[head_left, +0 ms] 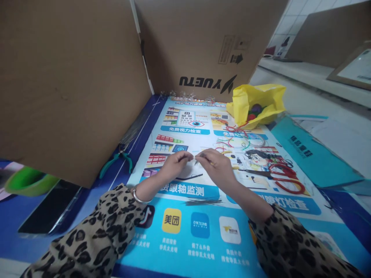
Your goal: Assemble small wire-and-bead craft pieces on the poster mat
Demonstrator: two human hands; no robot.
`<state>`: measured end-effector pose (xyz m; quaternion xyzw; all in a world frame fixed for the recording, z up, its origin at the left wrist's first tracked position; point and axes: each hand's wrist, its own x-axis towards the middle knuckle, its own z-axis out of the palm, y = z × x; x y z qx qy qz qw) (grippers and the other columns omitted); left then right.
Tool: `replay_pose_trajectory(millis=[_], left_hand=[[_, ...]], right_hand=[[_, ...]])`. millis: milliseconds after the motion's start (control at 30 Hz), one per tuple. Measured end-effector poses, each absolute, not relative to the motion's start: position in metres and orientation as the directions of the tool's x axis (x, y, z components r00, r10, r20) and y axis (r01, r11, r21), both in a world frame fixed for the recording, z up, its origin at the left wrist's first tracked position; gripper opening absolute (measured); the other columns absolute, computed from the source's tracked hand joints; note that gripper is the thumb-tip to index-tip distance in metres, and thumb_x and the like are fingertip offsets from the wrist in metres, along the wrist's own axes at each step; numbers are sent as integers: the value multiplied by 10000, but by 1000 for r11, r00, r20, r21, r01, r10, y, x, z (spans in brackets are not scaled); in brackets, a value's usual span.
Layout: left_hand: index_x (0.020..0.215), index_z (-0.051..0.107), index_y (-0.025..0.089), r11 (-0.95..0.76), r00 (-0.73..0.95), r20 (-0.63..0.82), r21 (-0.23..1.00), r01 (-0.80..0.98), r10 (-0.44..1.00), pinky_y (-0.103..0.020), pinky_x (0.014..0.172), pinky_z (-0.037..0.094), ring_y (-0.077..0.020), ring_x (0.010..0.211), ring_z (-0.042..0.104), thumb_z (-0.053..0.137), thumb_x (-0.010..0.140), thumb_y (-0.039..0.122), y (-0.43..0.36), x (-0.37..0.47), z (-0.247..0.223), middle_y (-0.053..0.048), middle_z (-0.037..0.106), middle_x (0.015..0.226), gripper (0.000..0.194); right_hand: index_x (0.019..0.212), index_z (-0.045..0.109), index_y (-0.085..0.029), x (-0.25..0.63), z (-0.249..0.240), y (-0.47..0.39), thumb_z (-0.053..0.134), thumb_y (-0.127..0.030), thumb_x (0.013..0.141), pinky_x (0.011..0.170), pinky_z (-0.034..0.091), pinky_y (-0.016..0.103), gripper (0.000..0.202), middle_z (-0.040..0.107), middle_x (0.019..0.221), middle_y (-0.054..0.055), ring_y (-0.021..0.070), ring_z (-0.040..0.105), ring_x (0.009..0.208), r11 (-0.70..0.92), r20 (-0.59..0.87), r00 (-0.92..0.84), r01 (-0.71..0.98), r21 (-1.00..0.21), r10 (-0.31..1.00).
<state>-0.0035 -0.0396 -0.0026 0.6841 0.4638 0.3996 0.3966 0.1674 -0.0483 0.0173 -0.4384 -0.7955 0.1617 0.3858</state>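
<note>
My left hand (177, 165) and my right hand (216, 164) meet over the middle of a printed poster (185, 144). The fingertips of both are pinched together around a small, thin dark item (196, 161), too small to name. Red-handled scissors (285, 178) lie to the right of my right hand, with their blades pointing at it. A bundle of thin dark strands (203, 202) rests on the poster below my hands. Red and green cords (236, 133) are spread beyond my right hand.
Cardboard panels (211, 42) stand behind and at the left. A yellow bag (257, 104) with coloured balls sits back right. Teal-handled pliers (117, 164), a black phone-like slab (49, 208) and a green ring (30, 181) lie left; a teal sheet (313, 154) lies right.
</note>
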Motion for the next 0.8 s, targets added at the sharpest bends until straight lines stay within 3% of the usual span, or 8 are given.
replay_pose_trajectory(millis=[133, 267, 333, 600, 800], left_hand=[[848, 627, 173, -221, 228, 159, 934, 280, 961, -268, 788, 438, -145, 838, 580, 471, 801, 227, -41, -3, 1, -13, 657, 865, 172], [832, 635, 166, -206, 184, 161, 942, 264, 970, -261, 760, 443, -151, 811, 587, 500, 797, 265, -45, 0, 5, -17, 663, 830, 171], [842, 641, 161, -211, 166, 174, 948, 238, 971, -267, 767, 446, -155, 814, 592, 503, 801, 278, -46, 0, 7, -28, 666, 835, 186], [825, 684, 180, -361, 184, 333, 920, 153, 925, -312, 876, 430, -170, 926, 572, 556, 783, 264, -50, 3, 5, -54, 654, 925, 159], [703, 660, 170, -348, 4, 354, 915, 203, 935, -289, 772, 458, -154, 803, 585, 650, 690, 210, -50, 19, 1, -29, 630, 800, 44]], right_hand=[[644, 570, -214, 164, 12, -49, 501, -299, 850, 621, 425, 266, 233, 598, 668, 10, 154, 561, 656, 558, 415, -374, 586, -587, 830], [715, 595, -217, 162, 8, -47, 486, -287, 854, 677, 431, 272, 190, 635, 757, 27, 164, 584, 733, 583, 483, -334, 557, -591, 809], [671, 573, -216, 162, 5, -46, 479, -289, 852, 627, 423, 266, 216, 613, 686, 15, 158, 568, 662, 565, 453, -343, 576, -591, 823], [602, 491, -210, 162, -3, -43, 454, -193, 816, 566, 386, 237, 218, 550, 604, -12, 134, 517, 577, 551, 422, -357, 596, -584, 833], [589, 479, -203, 160, -9, -42, 435, -121, 762, 573, 375, 232, 197, 535, 597, -16, 125, 499, 573, 548, 464, -310, 609, -574, 830]])
